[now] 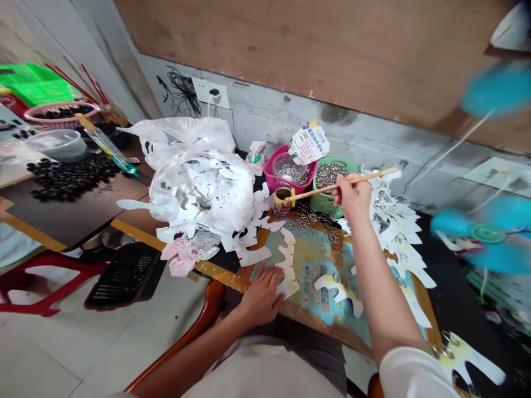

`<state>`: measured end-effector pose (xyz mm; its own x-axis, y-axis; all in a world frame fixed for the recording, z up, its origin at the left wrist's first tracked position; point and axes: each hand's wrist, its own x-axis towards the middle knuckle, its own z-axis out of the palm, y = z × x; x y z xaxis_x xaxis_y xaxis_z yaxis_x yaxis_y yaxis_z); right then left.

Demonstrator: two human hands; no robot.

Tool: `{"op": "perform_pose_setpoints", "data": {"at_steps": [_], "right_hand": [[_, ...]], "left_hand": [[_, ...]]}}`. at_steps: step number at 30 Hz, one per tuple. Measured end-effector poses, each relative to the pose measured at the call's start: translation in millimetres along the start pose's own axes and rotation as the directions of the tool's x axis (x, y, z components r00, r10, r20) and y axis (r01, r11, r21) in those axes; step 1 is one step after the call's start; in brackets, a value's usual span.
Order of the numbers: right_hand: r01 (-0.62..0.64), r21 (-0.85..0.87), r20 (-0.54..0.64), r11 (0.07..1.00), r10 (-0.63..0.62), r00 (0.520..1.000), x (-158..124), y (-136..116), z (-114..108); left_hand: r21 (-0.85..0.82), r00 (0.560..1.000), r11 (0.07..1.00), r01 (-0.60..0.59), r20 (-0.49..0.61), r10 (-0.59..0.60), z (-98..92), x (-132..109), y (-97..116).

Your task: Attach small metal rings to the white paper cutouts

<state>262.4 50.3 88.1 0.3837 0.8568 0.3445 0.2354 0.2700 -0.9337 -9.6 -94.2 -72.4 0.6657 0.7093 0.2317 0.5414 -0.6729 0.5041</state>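
My right hand [352,199] is closed around a thin wooden stick [377,174], whose lower end reaches the mouth of a small stained jar [281,204]. Whether that end carries bristles is hidden. Flat on the work surface, my left hand [263,296] rests at the edge of a white cut-out piece [289,260] with yellowish smears. Another curved white cut-out [338,293] lies to its right on the stained blue board [307,309]. Loose metal rings [305,221] are scattered just beyond the board, by the jar.
A pink basket [276,185] and a green basket [327,207] of metal parts stand behind the jar. White cut-outs fill a plastic bag [207,193] at left; more pieces [394,221] spread at right. Blue fans [487,232] are at far right, black pieces [70,177] at far left.
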Motion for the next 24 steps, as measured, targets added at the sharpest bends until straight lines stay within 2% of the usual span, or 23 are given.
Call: {"op": "perform_pose_setpoints", "data": {"at_steps": [4, 9, 15, 19, 22, 24], "right_hand": [[-0.098, 0.092, 0.035, 0.991, 0.096, 0.995, -27.6, 8.5, -35.2], [-0.221, 0.088, 0.195, 0.971, 0.201, 0.960, -74.3, 33.2, -67.3], [-0.267, 0.018, 0.248, 0.964, 0.254, 0.935, -111.2, 69.2, -78.5], [-0.334, 0.011, 0.340, 0.943, 0.310, 0.888, -121.7, 79.3, -83.3], [-0.315, 0.038, 0.274, 0.948, 0.293, 0.916, -124.2, 79.4, -85.6], [-0.316, 0.030, 0.293, 0.948, 0.294, 0.910, -125.1, 77.8, -85.5]], "left_hand": [[-0.007, 1.000, 1.000, -0.004, 0.000, 0.004, 0.4, 0.3, -0.5], [-0.005, 1.000, 1.000, -0.004, -0.009, 0.004, 1.2, 0.2, -1.2], [-0.001, 1.000, 1.000, -0.005, 0.005, 0.005, 1.4, 0.2, -1.9], [0.005, 1.000, 1.000, -0.006, 0.009, 0.006, 0.5, 0.2, -1.2], [0.004, 1.000, 1.000, 0.000, 0.005, 0.000, 0.2, 0.2, -0.8], [0.001, 1.000, 1.000, 0.004, 0.005, -0.004, 0.2, 0.2, -0.7]]}}
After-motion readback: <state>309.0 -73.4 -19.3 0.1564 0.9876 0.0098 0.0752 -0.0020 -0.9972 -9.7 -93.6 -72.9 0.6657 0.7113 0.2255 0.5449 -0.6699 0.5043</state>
